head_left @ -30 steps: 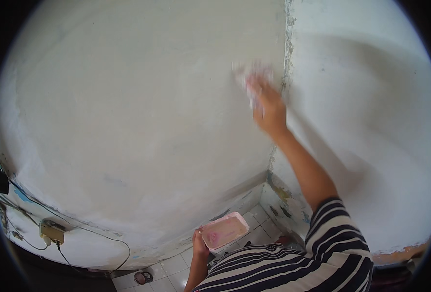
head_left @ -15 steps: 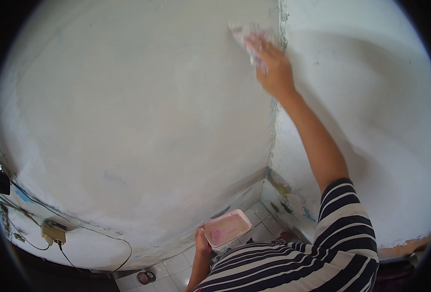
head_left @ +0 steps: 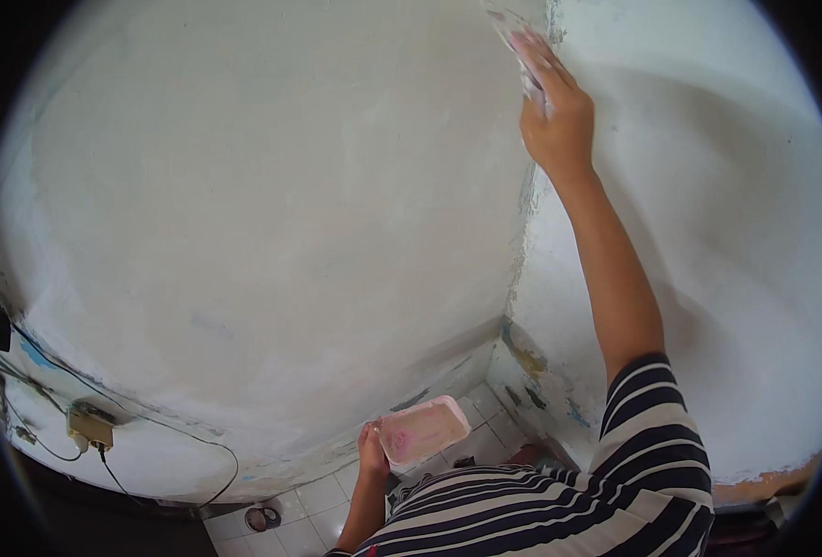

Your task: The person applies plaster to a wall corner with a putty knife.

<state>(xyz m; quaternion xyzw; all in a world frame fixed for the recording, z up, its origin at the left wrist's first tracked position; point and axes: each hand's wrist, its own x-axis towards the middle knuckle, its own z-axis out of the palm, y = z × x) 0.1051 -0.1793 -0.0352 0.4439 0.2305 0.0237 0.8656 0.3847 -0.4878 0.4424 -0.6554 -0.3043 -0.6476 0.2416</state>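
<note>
My right hand reaches high up the white plastered wall, close to the inside corner. It grips a flat scraper blade pressed against the wall near the top of the view. Down low, my left hand holds a pink rectangular tray by its edge, level, with pinkish-white paste inside. My striped sleeve covers the right upper arm.
A second white wall meets the first at the corner, with chipped paint near its base. A yellow electrical box with black cables hangs at lower left. White floor tiles and a small round drain lie below.
My right hand has slid the scraper upward along the wall beside the corner, arm stretching further. The left hand and pink tray have stayed in place.
</note>
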